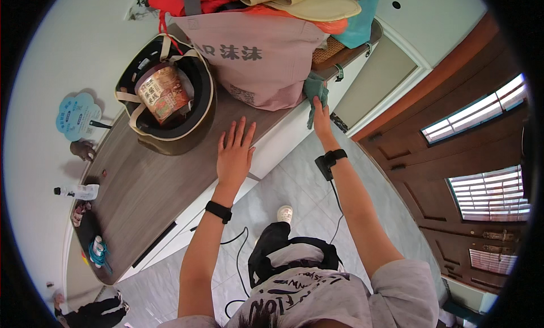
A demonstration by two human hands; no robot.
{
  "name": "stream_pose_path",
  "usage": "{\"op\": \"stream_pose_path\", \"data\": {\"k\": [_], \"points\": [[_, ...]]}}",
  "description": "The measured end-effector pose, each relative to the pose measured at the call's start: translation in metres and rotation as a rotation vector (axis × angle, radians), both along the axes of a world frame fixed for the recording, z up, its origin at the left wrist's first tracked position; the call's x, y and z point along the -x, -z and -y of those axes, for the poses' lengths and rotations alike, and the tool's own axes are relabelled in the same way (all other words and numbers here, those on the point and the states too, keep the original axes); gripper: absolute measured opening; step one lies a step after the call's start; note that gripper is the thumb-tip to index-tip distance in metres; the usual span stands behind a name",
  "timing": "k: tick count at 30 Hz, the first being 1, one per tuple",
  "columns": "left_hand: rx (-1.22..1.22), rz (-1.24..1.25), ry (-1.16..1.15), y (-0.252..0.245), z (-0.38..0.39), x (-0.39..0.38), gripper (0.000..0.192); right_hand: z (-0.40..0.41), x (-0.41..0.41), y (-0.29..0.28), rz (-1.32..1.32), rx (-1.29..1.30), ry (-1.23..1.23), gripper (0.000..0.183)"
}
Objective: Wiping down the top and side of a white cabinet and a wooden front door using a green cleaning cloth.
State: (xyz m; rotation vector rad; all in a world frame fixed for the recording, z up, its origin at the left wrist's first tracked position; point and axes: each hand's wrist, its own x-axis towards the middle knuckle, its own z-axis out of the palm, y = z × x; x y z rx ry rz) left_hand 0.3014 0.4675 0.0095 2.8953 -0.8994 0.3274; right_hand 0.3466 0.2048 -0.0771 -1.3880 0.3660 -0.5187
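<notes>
My left hand (235, 151) lies palm down with its fingers spread on the wood-grain top (170, 188) of a white cabinet, holding nothing. My right hand (321, 120) grips a green cloth (315, 94) at the cabinet's front edge, beside a large pink fabric bag (263, 60) that bears dark writing. Left of the bag stands a dark helmet-like container (208, 98) with cream straps. Inside it rests a printed food tub (163, 92), tilted. Hats and red cloth (170, 3) fill the bag's top.
A clear bottle (83, 192), a dark figurine (83, 150) and a blue cord bundle (98, 253) line the wall side. Cables (244, 264) trail over the tiled floor. Brown doors (408, 175) stand at right. Another person (95, 311) is at lower left.
</notes>
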Motion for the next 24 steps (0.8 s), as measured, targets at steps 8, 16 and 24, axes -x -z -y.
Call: {"op": "stream_pose_path", "data": {"k": [8,16,24], "points": [[0.088,0.050,-0.007,0.003,-0.009,0.002,0.050,-0.014,0.017,-0.046,-0.116,0.065,-0.071,0.057],[0.026,0.108,0.005,0.008,-0.009,0.000,0.048,-0.055,0.076,-0.077,0.149,-0.942,0.029,0.036],[0.394,-0.016,0.048,0.014,-0.005,-0.005,0.039,-0.162,0.111,-0.009,-0.008,-0.480,-0.186,0.050]]}}
